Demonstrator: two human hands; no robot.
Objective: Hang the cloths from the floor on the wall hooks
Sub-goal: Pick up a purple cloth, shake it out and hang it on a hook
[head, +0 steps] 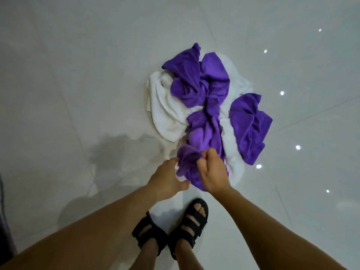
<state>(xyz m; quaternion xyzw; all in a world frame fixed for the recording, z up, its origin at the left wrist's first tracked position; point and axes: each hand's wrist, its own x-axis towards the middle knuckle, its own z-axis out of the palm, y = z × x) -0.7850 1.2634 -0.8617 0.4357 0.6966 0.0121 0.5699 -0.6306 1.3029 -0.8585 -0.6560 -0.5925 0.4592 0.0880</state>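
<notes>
A heap of cloths lies on the pale tiled floor in front of me. A long purple cloth (202, 90) runs down the middle of the heap, over a white cloth (167, 112). Another purple cloth (249, 125) lies bunched at the right. My right hand (212, 172) pinches the near end of the long purple cloth between thumb and fingers. My left hand (167, 180) touches the same end from the left, its fingers partly hidden behind the fabric. No wall hooks are in view.
My two feet in black strap sandals (171, 230) stand just behind the heap. Glossy grey floor tiles (78, 75) spread all around, with small light reflections at the right. A dark object edge (3, 211) shows at the far left.
</notes>
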